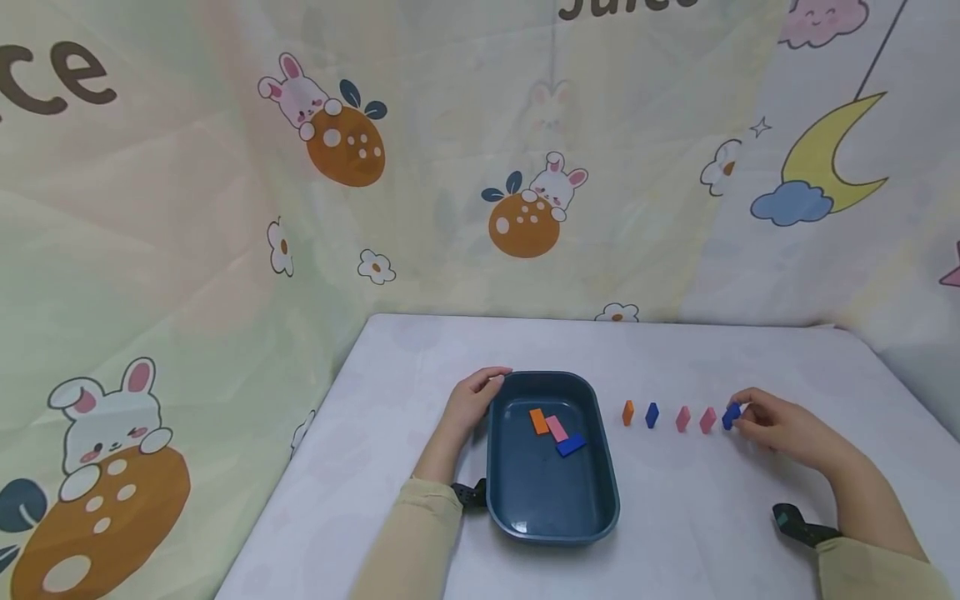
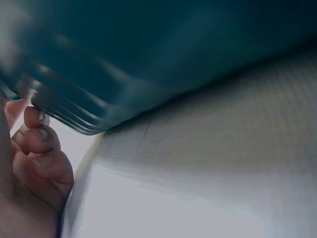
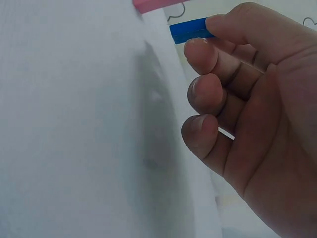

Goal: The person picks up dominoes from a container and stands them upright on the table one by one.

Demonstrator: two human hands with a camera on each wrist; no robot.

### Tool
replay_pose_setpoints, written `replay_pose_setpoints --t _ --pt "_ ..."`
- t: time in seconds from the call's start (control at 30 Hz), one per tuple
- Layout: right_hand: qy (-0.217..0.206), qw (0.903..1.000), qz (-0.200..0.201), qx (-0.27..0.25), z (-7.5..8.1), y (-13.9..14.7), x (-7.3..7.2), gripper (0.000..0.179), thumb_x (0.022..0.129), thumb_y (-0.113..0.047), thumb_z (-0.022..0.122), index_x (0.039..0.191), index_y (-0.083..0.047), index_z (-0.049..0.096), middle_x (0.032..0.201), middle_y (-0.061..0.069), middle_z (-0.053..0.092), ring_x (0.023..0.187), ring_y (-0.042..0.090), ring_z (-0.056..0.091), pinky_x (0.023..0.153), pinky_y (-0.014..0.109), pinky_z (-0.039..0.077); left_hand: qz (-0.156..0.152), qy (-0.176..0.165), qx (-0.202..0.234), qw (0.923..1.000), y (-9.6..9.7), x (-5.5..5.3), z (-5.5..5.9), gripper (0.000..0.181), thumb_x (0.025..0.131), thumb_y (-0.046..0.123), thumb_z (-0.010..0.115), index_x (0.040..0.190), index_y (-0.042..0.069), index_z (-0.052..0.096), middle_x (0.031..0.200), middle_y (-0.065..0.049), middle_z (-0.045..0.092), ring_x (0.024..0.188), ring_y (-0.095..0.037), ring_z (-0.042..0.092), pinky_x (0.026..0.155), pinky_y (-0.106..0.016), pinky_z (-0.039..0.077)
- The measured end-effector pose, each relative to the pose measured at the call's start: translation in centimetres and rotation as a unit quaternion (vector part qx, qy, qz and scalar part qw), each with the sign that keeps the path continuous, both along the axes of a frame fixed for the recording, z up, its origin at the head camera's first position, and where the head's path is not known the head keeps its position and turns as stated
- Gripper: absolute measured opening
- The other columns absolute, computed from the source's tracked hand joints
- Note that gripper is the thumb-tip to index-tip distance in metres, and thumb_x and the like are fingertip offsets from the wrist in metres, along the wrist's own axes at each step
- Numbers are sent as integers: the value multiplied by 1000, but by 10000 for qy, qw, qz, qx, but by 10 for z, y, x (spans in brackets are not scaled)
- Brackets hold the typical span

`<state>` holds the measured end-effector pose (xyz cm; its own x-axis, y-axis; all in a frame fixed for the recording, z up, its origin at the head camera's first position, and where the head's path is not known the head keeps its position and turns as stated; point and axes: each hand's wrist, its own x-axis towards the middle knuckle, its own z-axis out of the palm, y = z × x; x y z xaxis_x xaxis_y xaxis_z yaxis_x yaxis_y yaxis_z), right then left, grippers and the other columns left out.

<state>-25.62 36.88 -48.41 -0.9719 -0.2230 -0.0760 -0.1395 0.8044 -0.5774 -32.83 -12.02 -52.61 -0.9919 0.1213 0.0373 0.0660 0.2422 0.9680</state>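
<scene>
A dark blue tray lies on the table, with an orange block, a pink block and a blue block flat inside it. My left hand grips the tray's far left corner; its curled fingertips are at the rim in the left wrist view. To the tray's right, my right hand pinches another blue block between thumb and fingers. That block is at the right end of a row of upright blocks: orange, blue, pink and pink.
A white cloth covers the table. Behind and to the left hangs a printed curtain with rabbits, flowers and a moon. Dark straps with camera mounts sit at both wrists, the left one beside the tray's side.
</scene>
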Motion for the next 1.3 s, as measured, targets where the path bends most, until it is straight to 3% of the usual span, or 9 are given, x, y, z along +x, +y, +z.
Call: replay_pose_setpoints --t 0.27,0.5,0.7,1.1,1.3 --pt "-21 10000 -51 -39 -13 7 -3 36 98 -24 61 127 -8 49 78 2 51 62 11 47 56 26 39 -37 59 -13 10000 0 0 1 28 93 51 61 116 37 71 107 2 71 79 -17 55 66 -28 43" --pt "-46 10000 -28 -76 -17 9 -4 37 98 -23 61 128 -7 48 79 3 52 62 11 46 56 26 39 -67 19 100 9999 1 1 1 31 94 49 62 119 33 70 116 1 72 93 -17 60 73 -29 48" --pt "-114 9998 -100 -92 -19 10 -4 40 98 -24 61 130 -6 46 82 3 52 64 11 47 58 25 39 -76 49 67 9999 0 3 2 29 94 49 62 117 35 71 113 2 72 91 -17 62 73 -29 50" --pt "-291 9990 -192 -282 -15 13 -2 48 98 -32 61 135 -10 40 83 3 53 65 14 48 57 26 39 -43 48 92 9999 0 3 2 31 95 47 61 121 31 70 117 0 72 95 -19 61 73 -29 48" --pt "-111 9991 -266 -307 5 9 4 49 100 -39 56 138 -12 39 84 8 54 67 19 50 57 29 40 -76 54 122 9999 0 3 1 29 95 47 61 119 32 71 115 1 72 95 -17 61 75 -29 48"
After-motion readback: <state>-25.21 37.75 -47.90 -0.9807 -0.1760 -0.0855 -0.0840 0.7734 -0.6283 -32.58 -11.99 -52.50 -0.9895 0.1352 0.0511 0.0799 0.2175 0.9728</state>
